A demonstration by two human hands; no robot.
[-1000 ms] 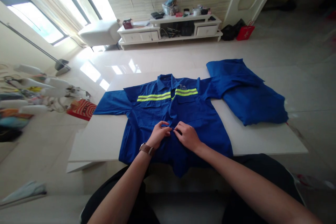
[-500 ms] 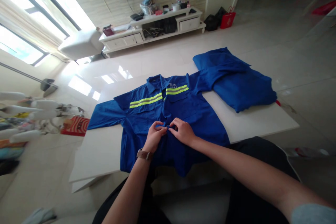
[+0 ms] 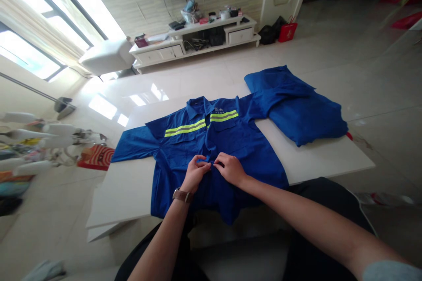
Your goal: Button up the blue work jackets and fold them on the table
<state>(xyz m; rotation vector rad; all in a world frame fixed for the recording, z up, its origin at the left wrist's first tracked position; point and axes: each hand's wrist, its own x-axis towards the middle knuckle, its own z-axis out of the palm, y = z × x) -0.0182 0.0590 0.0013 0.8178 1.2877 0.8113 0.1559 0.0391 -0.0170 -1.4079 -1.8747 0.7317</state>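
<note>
A blue work shirt (image 3: 250, 149) with yellow reflective stripes lies front-up on a white table (image 3: 132, 184), collar away from me, hem hanging over the near edge. My left hand (image 3: 194, 173), with a brown watch on its wrist, pinches the left edge of the shirt's front opening at mid-chest. My right hand (image 3: 229, 169) pinches the opposite edge, fingertips almost touching the left hand's. Both hands sit at the same spot on the placket. A folded blue garment (image 3: 296, 105) lies at the table's far right, overlapping the shirt's right sleeve.
A white TV cabinet (image 3: 194, 41) with clutter stands against the far wall under a dark screen. A white stool (image 3: 105, 55) sits by the window. A red bag (image 3: 287, 32) rests near the pillar. Mixed items and a red patterned bag (image 3: 95, 158) lie on the floor at left.
Both hands stay pinched together on the shirt's front opening. The view has shifted and tilted; the shirt and folded garment have not visibly moved.
</note>
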